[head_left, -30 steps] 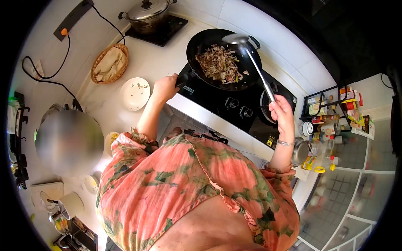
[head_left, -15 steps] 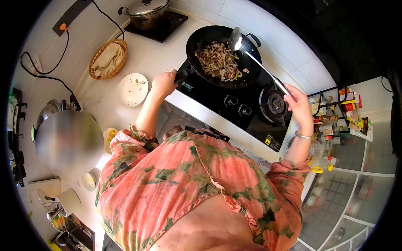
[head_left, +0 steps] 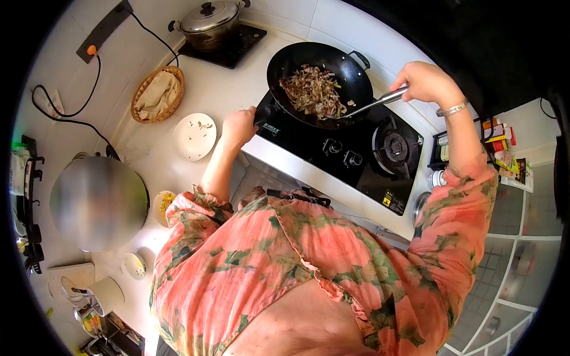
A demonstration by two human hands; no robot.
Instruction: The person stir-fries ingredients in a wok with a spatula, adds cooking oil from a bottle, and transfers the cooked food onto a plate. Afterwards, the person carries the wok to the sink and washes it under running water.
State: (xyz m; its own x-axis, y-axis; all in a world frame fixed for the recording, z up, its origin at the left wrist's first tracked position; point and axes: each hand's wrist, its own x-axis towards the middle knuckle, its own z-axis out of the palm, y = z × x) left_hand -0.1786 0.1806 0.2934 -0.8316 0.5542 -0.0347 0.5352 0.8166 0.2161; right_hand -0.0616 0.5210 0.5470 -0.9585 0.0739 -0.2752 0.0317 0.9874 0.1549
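**Spatula (head_left: 390,97) in wok (head_left: 357,80)**
Tip at near edge of chopped food. (head_left: 310,88) R hand (head_left: 428,82) gripping spatula; L hand (head_left: 239,126) fingers closed on wok handle (head_left: 265,107). Wok on hob (head_left: 368,181), L side. Plate (head_left: 189,148) w/ bits beside L hand.

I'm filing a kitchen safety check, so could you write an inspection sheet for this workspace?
Surface: pale countertop with black hob.
Job's things: wok on the hob, holding chopped food; metal spatula reaching in.
Clutter: wicker basket holding cloth; plate with scraps.
Hands: left hand closed on the wok's handle; right hand gripping the spatula.
Cables: black cables along the left wall, one with an orange plug.
Surroundings: lidded pot at rear left; packets at right.
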